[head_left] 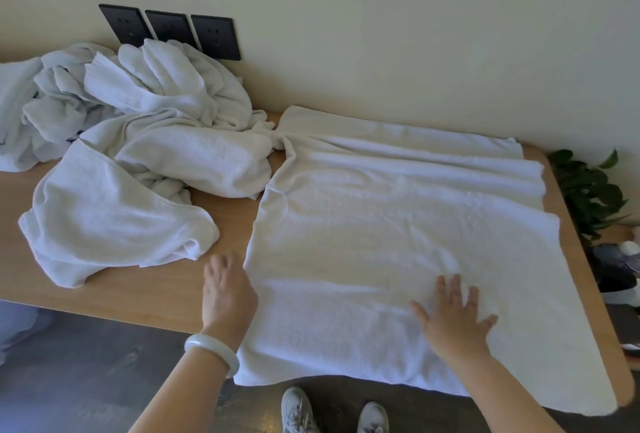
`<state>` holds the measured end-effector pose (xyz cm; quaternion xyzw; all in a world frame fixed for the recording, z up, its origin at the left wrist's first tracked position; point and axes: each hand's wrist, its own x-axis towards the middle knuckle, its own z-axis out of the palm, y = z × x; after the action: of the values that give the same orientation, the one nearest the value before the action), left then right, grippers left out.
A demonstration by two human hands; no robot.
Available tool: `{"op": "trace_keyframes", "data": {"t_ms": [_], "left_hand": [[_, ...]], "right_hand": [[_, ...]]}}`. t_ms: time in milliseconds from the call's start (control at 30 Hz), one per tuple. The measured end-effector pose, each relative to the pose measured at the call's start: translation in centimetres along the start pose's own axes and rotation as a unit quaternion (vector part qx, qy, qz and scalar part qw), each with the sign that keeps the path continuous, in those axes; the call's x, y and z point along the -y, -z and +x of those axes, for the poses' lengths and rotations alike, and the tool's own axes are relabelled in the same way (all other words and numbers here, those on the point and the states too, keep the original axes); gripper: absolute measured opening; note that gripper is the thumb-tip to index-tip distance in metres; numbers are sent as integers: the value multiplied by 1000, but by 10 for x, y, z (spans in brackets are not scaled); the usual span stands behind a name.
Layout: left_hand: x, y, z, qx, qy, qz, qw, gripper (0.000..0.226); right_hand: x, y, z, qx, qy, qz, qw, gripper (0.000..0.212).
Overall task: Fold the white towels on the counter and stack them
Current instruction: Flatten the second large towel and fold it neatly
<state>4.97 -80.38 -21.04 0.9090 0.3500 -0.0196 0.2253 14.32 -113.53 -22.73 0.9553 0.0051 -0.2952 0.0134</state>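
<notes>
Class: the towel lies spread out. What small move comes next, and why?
Likely grip the towel by its near edge and fold it toward the wall. It lies spread and unfolded, near edge hanging off the counter; the right hand lies flat on it, the left hand at its left edge.

A crumpled heap of white towels [149, 141] is crowding the far left corner of the light wooden desk [138, 297]; a bare strip is lying open along its near edge.

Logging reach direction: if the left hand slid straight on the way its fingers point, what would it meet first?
The left hand would cross bare counter beside the spread towel, then probably meet the crumpled towel pile; depth is unclear.
</notes>
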Motion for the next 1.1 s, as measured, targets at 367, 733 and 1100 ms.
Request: {"op": "trace_keyframes", "data": {"t_ms": [367, 733, 1100], "left_hand": [[-40, -58, 33, 180, -200, 178, 946, 83], [-108, -69, 78, 95, -260, 207, 938, 64], [-51, -80, 40, 52, -173, 165, 970, 64]], "right_hand": [[-40, 16, 54, -13, -44, 68, 997, 75], [15, 52, 102, -190, 64, 35, 979, 64], [-123, -2, 84, -219, -59, 85, 970, 75]]}}
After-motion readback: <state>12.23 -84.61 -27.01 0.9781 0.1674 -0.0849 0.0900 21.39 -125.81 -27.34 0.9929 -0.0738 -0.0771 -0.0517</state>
